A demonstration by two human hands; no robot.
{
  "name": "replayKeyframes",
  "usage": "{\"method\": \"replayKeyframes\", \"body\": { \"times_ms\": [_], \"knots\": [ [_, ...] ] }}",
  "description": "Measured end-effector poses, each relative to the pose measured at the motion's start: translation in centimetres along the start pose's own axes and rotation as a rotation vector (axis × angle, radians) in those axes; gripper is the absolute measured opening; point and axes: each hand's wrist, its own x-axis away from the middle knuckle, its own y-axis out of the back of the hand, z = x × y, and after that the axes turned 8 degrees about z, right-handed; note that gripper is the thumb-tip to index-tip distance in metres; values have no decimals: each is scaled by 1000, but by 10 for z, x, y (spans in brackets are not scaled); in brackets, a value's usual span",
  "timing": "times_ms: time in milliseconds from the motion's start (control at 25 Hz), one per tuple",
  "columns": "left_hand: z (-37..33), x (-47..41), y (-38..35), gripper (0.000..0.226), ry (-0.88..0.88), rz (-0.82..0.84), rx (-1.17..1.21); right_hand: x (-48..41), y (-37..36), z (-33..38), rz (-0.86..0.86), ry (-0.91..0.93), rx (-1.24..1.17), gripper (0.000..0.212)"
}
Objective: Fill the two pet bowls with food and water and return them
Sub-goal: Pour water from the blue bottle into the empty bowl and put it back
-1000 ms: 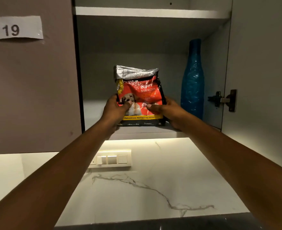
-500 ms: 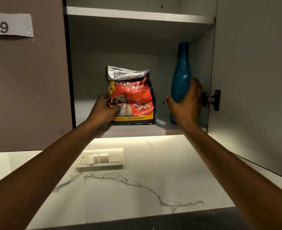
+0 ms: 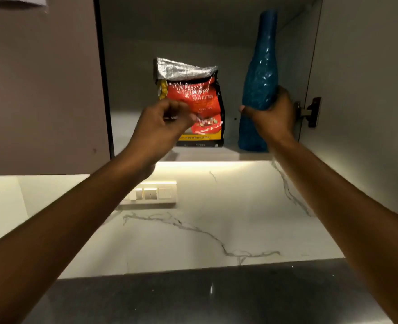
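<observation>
A red and black puppy food bag [image 3: 193, 94] with a folded silver top stands upright on the cupboard shelf [image 3: 216, 155]. My left hand [image 3: 160, 127] hovers in front of the bag's lower left corner, blurred, fingers curled and holding nothing. To the bag's right stands a tall blue bottle [image 3: 261, 73], also on the shelf. My right hand [image 3: 272, 118] is wrapped around the bottle's lower body. No pet bowls are in view.
The cupboard's right door [image 3: 368, 90] stands open, with a black hinge [image 3: 310, 112] just right of my right hand. A closed door [image 3: 41, 90] is on the left. Below are a marble backsplash with a switch plate [image 3: 155, 194] and a grey counter [image 3: 193, 298].
Both hands held the food bag; the right one then moved to the blue bottle and closed around it. The left hand has come off the bag's side and drawn back.
</observation>
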Motion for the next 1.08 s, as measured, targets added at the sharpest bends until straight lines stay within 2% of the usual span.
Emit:
{"method": "replayKeyframes", "body": {
  "times_ms": [160,280,400,560,640,720,880,960,1080],
  "knots": [
    [-13,24,-20,28,-9,154,42,55,22,33,61,96,-100,78],
    [-7,54,-38,39,-33,258,87,114,31,28,161,150,-137,72],
    [17,98,-49,46,-34,346,197,181,45,7,366,34,-132,96],
    [85,193,-75,63,233,349,346,299,59,-50,556,-57,-128,88],
    [119,255,-91,62,393,362,436,359,67,-75,717,-146,-69,91],
    [144,313,-111,53,546,308,510,404,77,-94,853,-220,2,95],
    [172,400,-163,33,890,118,688,466,103,-131,1099,-377,188,102],
    [183,425,-182,36,1011,40,771,484,115,-143,1178,-408,367,105],
    [196,444,-198,44,1137,35,857,497,126,-151,1264,-489,527,110]
  ]
}}
